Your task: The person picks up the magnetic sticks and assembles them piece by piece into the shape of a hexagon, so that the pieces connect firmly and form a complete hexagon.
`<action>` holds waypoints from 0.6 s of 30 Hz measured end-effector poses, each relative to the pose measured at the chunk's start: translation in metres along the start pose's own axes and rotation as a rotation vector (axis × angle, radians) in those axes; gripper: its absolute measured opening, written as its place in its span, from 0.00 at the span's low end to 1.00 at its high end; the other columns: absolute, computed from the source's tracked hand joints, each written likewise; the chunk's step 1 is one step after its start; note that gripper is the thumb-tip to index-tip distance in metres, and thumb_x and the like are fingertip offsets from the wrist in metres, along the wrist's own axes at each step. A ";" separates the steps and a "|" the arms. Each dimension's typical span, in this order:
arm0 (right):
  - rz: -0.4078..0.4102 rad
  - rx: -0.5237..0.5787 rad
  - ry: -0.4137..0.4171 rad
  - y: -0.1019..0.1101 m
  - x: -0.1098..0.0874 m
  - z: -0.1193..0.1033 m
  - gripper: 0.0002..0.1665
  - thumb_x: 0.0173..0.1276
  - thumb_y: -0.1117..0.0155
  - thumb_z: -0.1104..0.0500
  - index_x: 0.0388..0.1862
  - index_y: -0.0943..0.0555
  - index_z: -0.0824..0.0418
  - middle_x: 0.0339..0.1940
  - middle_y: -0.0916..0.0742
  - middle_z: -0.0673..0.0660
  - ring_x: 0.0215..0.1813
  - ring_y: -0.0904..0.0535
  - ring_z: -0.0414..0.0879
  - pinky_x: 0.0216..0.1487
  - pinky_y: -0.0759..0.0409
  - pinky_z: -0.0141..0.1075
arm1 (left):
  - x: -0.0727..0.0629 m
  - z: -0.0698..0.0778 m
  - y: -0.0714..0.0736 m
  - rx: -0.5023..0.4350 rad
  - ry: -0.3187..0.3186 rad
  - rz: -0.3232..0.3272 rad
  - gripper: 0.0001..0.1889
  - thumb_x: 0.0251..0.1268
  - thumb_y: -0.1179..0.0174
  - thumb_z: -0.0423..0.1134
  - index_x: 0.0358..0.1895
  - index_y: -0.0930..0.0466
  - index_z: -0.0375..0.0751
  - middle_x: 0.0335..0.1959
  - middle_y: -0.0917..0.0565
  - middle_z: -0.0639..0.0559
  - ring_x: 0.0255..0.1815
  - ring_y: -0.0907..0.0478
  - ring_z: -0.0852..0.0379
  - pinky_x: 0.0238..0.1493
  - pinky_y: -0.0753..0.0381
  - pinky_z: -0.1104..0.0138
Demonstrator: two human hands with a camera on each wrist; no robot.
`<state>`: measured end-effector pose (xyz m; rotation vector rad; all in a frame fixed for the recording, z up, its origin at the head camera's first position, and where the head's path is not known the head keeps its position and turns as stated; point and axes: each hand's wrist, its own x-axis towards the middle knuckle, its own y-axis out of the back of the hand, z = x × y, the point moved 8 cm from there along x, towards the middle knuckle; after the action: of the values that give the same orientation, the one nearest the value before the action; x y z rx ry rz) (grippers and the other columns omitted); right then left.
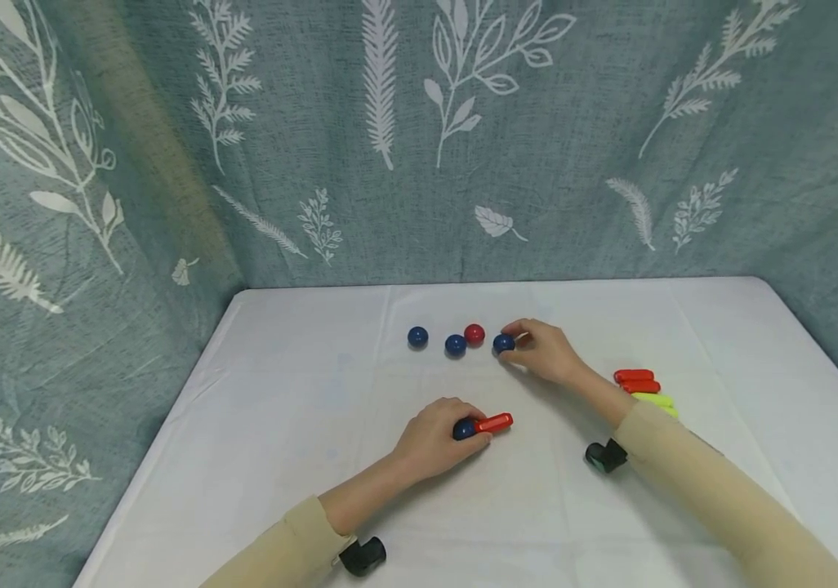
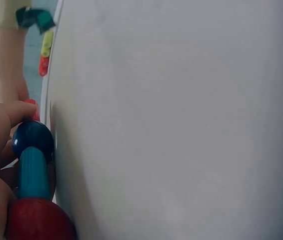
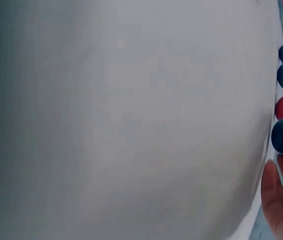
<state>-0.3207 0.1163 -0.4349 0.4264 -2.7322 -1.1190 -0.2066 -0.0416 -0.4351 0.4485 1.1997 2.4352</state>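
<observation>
My left hand [image 1: 437, 438] grips a joined piece low over the white table. In the head view its blue ball [image 1: 464, 429] and a red rod [image 1: 496, 422] pointing right stick out of the hand. The left wrist view also shows a teal rod [image 2: 34, 172] running from that blue ball to a red ball [image 2: 40, 221], both hidden from the head camera. Farther back, my right hand [image 1: 546, 353] pinches a single blue ball [image 1: 503, 344] between thumb and fingers. Just left of it lie a loose red ball [image 1: 474, 334] and a blue ball [image 1: 455, 345].
Another blue ball [image 1: 417, 337] lies at the left end of the row. Red rods [image 1: 638, 381] and yellow rods [image 1: 656, 403] lie together on the right, partly behind my right forearm. A leaf-patterned curtain [image 1: 419, 220] hangs behind the white-covered table [image 1: 301, 408].
</observation>
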 end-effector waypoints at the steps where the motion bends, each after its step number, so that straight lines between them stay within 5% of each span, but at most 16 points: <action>1: -0.015 0.002 0.011 0.000 -0.004 -0.001 0.25 0.63 0.29 0.57 0.57 0.21 0.64 0.53 0.17 0.61 0.53 0.21 0.56 0.52 0.22 0.48 | -0.001 -0.001 0.001 0.000 0.001 0.004 0.12 0.61 0.33 0.45 0.46 0.15 0.46 0.40 0.16 0.55 0.42 0.23 0.58 0.45 0.24 0.66; 11: -0.190 0.061 0.161 -0.013 -0.057 -0.018 0.22 0.60 0.28 0.62 0.54 0.19 0.62 0.52 0.17 0.56 0.53 0.21 0.52 0.50 0.19 0.41 | -0.007 -0.011 0.011 -0.018 0.004 0.042 0.11 0.60 0.32 0.43 0.44 0.14 0.45 0.39 0.16 0.54 0.40 0.23 0.58 0.45 0.24 0.64; 18: -0.265 0.095 0.201 -0.022 -0.074 -0.027 0.23 0.59 0.27 0.61 0.54 0.19 0.59 0.49 0.17 0.51 0.49 0.22 0.46 0.49 0.20 0.34 | -0.009 -0.010 0.014 -0.018 -0.016 0.051 0.10 0.59 0.31 0.42 0.44 0.14 0.45 0.37 0.16 0.55 0.39 0.23 0.58 0.42 0.24 0.65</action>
<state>-0.2392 0.1078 -0.4341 0.8859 -2.6120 -0.9428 -0.2062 -0.0608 -0.4309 0.4972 1.1724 2.4786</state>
